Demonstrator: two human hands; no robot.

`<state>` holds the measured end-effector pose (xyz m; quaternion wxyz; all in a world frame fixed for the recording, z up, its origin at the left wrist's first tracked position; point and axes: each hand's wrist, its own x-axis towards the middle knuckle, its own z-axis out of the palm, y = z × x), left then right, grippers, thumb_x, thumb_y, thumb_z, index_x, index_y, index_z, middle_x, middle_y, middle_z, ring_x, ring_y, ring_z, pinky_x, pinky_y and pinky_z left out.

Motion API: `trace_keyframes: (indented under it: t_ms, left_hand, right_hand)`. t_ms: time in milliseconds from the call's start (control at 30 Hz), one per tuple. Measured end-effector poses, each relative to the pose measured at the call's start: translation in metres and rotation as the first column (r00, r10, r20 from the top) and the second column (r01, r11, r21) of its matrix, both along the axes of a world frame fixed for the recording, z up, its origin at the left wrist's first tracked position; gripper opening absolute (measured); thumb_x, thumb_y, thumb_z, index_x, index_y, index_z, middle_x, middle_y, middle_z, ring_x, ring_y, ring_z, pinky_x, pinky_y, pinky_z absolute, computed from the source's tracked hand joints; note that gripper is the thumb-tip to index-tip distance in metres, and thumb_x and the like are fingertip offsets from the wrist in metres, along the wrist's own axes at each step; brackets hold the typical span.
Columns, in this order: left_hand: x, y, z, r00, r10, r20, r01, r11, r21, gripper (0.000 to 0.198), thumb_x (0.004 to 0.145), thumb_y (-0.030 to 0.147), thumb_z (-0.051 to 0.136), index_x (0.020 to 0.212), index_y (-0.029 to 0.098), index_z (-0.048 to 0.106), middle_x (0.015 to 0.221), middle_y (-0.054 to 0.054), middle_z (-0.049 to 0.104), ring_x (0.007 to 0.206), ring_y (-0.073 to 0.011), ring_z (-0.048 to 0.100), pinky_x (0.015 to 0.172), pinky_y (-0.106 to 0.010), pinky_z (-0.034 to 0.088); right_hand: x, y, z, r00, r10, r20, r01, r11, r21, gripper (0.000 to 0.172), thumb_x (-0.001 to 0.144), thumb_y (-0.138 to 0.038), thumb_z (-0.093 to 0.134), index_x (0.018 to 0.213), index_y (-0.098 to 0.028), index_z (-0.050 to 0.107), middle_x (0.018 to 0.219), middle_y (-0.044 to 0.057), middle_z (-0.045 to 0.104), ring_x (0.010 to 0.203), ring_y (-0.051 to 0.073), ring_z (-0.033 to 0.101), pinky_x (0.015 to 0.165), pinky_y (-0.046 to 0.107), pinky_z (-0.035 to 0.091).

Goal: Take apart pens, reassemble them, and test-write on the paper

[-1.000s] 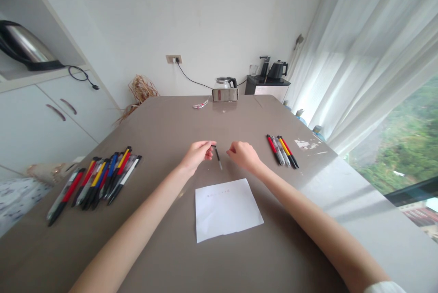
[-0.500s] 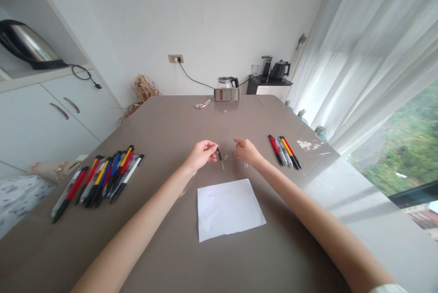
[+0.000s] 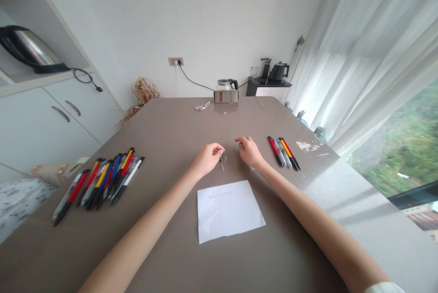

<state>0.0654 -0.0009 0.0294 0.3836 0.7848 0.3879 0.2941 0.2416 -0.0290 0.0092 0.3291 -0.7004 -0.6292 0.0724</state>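
Near the middle of the table, my left hand (image 3: 209, 158) pinches a small dark piece (image 3: 222, 154) between thumb and fingertips; most of it is hidden. A short translucent strip (image 3: 221, 165) shows just below those fingertips. To the right, my right hand (image 3: 248, 149) is held over the table, its index finger pointing left and the other fingers curled; whether it holds anything is hidden. A small clear piece (image 3: 252, 168) is partly visible beside its wrist. Nearer to me lies a white sheet of paper (image 3: 229, 213) with faint writing along its top.
Many pens (image 3: 102, 179) lie on the table (image 3: 164, 247) at the left, and several more pens (image 3: 284, 153) at the right. At the far edge stand a glass pot (image 3: 225, 84) and a metallic box (image 3: 226, 96). A small patterned item (image 3: 202, 106) lies nearby.
My left hand has moved slightly right with the small dark piece. My right hand has shifted slightly right, its fingers still near the same spot. The view has tilted a little.
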Motion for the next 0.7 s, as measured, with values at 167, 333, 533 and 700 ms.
trace_keyframes:
  t_ms: [167,333,533,700]
  left_hand:
    - [0.026,-0.002,0.007,0.969,0.014,-0.247,0.041,0.976,0.215,0.015,0.074,0.021,0.047,0.073,0.018,0.061,0.072,-0.006,0.064,0.071,-0.0167,0.057,0.068,-0.026,0.04]
    - [0.037,-0.003,0.006,0.909,0.035,-0.415,0.078,0.964,0.252,0.017,0.071,0.015,0.044,0.064,0.017,0.06,0.068,-0.008,0.062,0.066,-0.0195,0.056,0.063,-0.028,0.039]
    - [0.026,-0.002,0.018,0.94,0.065,-0.335,0.006,0.979,0.206,0.015,0.073,0.023,0.047,0.074,0.019,0.062,0.077,-0.006,0.064,0.076,-0.0181,0.056,0.068,-0.025,0.038]
    - [-0.016,0.013,0.038,0.904,0.187,-0.384,-0.106,0.969,0.223,0.024,0.072,0.04,0.049,0.079,0.021,0.061,0.083,-0.006,0.064,0.076,-0.0195,0.056,0.068,-0.026,0.038]
  right_hand:
    - [0.007,0.013,-0.013,0.999,0.012,-0.042,-0.009,0.997,0.072,0.037,0.075,-0.008,0.034,0.107,-0.014,0.05,0.097,0.011,0.052,0.092,0.019,0.048,0.084,0.034,0.035]
    - [0.005,0.015,-0.018,0.984,0.177,-0.017,-0.175,0.981,0.089,0.039,0.076,-0.011,0.033,0.113,-0.016,0.047,0.106,0.011,0.049,0.101,0.019,0.041,0.088,0.036,0.032]
    - [0.001,0.01,-0.011,0.987,0.15,0.052,-0.155,0.982,0.112,0.037,0.077,-0.012,0.034,0.111,-0.016,0.048,0.106,0.011,0.05,0.101,0.021,0.041,0.087,0.036,0.032]
    - [-0.007,0.003,0.011,0.99,0.118,0.08,-0.129,0.98,0.153,0.031,0.08,-0.015,0.034,0.105,-0.018,0.053,0.1,0.009,0.053,0.098,0.02,0.044,0.086,0.034,0.032]
